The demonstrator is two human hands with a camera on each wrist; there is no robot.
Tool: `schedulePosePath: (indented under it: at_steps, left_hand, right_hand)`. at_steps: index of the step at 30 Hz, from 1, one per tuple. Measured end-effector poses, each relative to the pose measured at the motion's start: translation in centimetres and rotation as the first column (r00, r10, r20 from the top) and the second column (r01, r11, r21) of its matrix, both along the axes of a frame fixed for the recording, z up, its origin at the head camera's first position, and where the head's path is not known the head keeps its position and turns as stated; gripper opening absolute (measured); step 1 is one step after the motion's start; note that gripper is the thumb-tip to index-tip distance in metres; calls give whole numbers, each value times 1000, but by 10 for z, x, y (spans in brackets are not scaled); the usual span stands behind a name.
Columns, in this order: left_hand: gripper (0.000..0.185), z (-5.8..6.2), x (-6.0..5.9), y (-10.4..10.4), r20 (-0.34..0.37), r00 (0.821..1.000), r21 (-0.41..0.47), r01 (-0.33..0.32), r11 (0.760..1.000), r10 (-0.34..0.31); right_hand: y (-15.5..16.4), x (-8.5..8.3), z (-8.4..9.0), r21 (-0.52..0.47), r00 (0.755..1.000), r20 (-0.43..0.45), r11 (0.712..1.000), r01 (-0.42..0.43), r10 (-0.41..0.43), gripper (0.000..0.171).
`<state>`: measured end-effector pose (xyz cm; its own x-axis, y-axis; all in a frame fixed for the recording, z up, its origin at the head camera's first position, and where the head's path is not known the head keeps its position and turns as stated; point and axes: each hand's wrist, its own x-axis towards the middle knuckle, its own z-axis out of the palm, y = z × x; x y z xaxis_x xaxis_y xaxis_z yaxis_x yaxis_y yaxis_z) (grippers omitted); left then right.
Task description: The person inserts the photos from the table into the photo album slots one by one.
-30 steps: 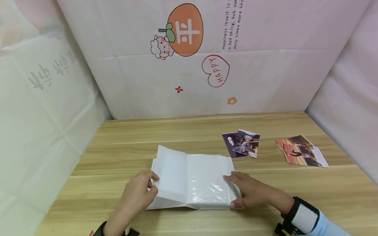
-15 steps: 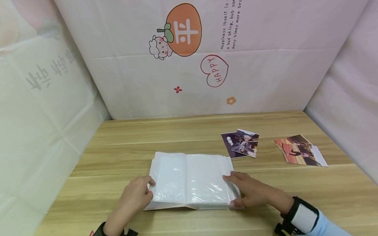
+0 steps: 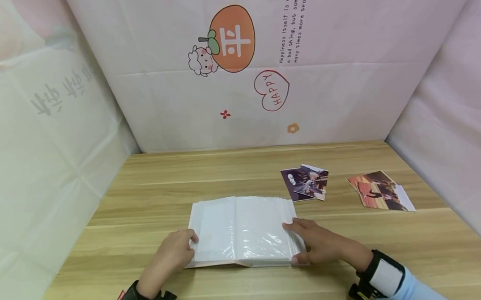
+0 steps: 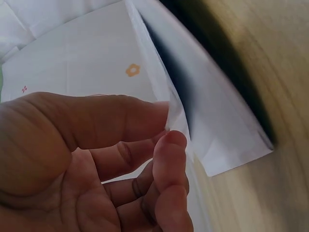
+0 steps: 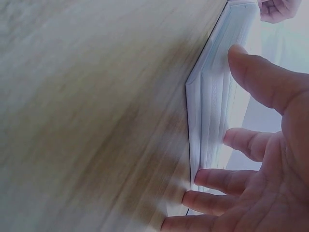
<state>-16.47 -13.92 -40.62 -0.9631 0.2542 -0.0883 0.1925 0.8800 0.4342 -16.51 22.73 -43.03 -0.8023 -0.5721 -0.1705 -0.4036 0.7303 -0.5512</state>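
Note:
A white photo album (image 3: pixel 244 228) lies open on the wooden table (image 3: pixel 145 185), its clear sleeves showing no photos. My left hand (image 3: pixel 188 242) is at the album's left edge. In the left wrist view its thumb and forefinger (image 4: pixel 170 153) pinch the edge of the left page (image 4: pixel 176 113). My right hand (image 3: pixel 296 242) rests on the album's right side with straight, spread fingers. The thumb lies on top, and the other fingertips (image 5: pixel 212 176) touch the stacked page edges (image 5: pixel 212 96).
Two small piles of printed photos lie behind and to the right of the album: a dark pile (image 3: pixel 306 183) and a reddish pile (image 3: pixel 381 192). Patterned paper walls (image 3: pixel 237 78) close off the table at the back and both sides.
The left page, raised a second ago, has come down flat onto the album's left side, with my left hand following it down. My right hand has stayed put.

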Motion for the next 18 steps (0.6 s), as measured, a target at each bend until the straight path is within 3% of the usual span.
schedulePosePath:
  at_steps: [10,18]
  left_hand:
    - [19,-8,-1,3,-14,1000,-63,26,998,-27]
    - [27,-11,1,3,-66,997,-85,38,996,-44]
  right_hand:
    - [0,1,1,-7,1000,3,1000,1,-1,85]
    - [-1,1,2,-13,1000,11,1000,8,-8,84]
